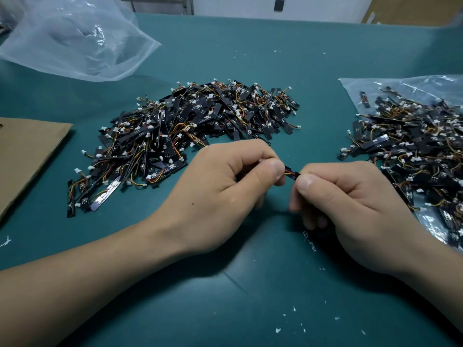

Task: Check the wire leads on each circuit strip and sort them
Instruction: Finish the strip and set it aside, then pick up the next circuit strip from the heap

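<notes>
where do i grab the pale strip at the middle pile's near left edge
Pinch the pale strip by its near end, across the width, from the near left: that end juts onto bare mat; the far end lies among wires.

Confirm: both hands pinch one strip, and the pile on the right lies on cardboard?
No: the head view shows the right pile on a clear plastic bag, not cardboard. The left hand and right hand do pinch one strip.
</notes>
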A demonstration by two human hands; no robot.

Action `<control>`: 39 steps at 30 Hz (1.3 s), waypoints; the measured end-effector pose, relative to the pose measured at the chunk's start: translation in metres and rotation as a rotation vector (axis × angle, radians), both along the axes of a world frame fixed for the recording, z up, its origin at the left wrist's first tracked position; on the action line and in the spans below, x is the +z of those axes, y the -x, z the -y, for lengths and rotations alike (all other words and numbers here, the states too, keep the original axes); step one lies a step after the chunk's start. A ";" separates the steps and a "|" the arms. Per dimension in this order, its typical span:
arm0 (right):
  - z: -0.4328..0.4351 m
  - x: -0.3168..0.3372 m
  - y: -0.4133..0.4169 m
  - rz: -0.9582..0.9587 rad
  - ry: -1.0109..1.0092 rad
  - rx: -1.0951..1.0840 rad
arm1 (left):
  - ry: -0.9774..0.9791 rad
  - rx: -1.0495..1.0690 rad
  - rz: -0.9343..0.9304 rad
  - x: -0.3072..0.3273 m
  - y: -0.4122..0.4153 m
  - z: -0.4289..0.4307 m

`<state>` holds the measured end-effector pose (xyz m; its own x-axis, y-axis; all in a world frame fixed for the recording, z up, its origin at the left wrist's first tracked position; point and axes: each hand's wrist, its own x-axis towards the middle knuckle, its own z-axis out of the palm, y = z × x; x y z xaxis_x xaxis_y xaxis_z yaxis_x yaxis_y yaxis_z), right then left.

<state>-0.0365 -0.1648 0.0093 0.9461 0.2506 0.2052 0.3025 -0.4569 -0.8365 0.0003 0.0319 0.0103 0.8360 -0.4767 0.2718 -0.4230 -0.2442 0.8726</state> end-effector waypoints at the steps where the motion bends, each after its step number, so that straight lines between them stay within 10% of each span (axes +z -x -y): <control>1: 0.001 0.000 0.000 0.002 0.017 0.010 | -0.010 -0.004 0.011 0.000 0.001 0.000; 16: 0.005 -0.007 0.003 0.275 -0.070 -0.056 | -0.007 0.174 0.132 -0.001 0.001 -0.002; 19: 0.006 -0.010 -0.002 0.235 -0.312 -0.211 | -0.222 0.331 0.206 -0.003 0.001 -0.001; 25: 0.002 -0.009 0.000 0.178 -0.021 -0.079 | -0.876 0.263 0.240 -0.007 0.008 0.003; 39: -0.002 -0.004 0.003 0.102 0.103 -0.005 | -0.923 0.258 0.246 -0.010 0.011 0.002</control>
<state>-0.0398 -0.1629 0.0050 0.9230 0.2708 0.2734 0.3808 -0.5406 -0.7501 -0.0103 0.0300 0.0008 0.9141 -0.4002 0.0647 -0.4050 -0.8947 0.1886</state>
